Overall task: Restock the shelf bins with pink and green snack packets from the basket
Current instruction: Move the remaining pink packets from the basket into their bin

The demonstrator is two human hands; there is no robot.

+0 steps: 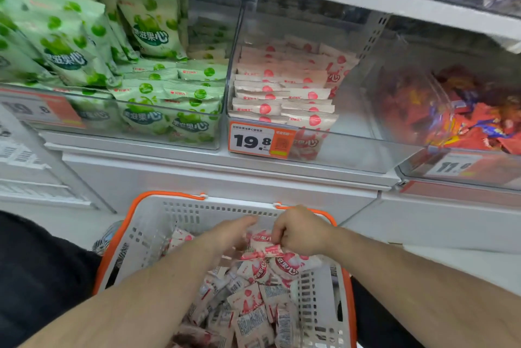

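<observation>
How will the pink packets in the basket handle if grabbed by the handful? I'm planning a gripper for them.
Likely floppy: the pink packets lie crumpled at all angles in the basket. Probably light, since the right hand pinches one by its edge. The glossy film may slip, so a handful could spill.

A white slotted basket (180,215) with an orange rim is seen below the shelf, heaped with loose pink-and-white snack packets (248,299). Pink packets (282,88) are stacked upright in rows in the left part of the middle clear bin (352,147), its right part bare. Green packets (158,102) are piled and stood on end in the left bin (132,133).
</observation>
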